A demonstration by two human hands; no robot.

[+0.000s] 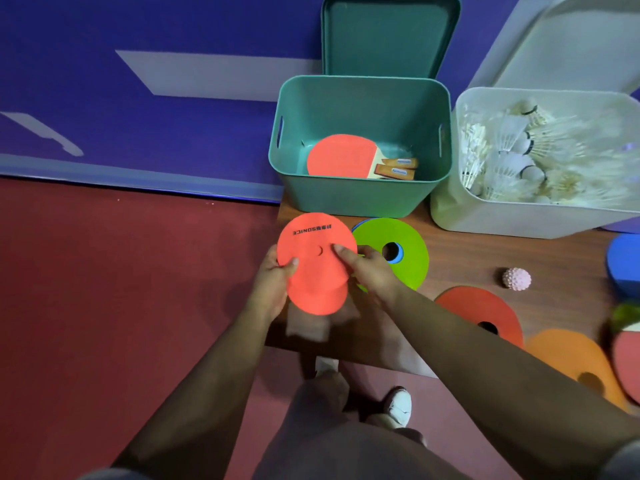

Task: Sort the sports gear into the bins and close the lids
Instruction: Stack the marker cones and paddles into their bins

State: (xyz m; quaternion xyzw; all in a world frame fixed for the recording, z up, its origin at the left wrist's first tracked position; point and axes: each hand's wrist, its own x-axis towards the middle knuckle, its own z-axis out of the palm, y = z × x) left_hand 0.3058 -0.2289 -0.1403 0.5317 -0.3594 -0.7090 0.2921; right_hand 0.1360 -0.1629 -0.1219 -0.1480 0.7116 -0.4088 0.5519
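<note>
The left hand (273, 282) grips the red disc (315, 271) by its left rim, thumb on top, fingers curled beneath. The right hand (370, 271) pinches its right side. The disc hangs over the left edge of the counter (485, 251), just before the open green bin (346, 199).

A brown wooden tabletop (467, 258) stands on dark red floor (121, 271), which borders a blue surface (173, 133) bearing pale grey markings (214, 74)

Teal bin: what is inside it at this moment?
A red-faced paddle lies in the teal bin, two wooden handles showing, so a second paddle likely lies beneath, its face covered. The bin's near wall hides the front of its floor.
</note>
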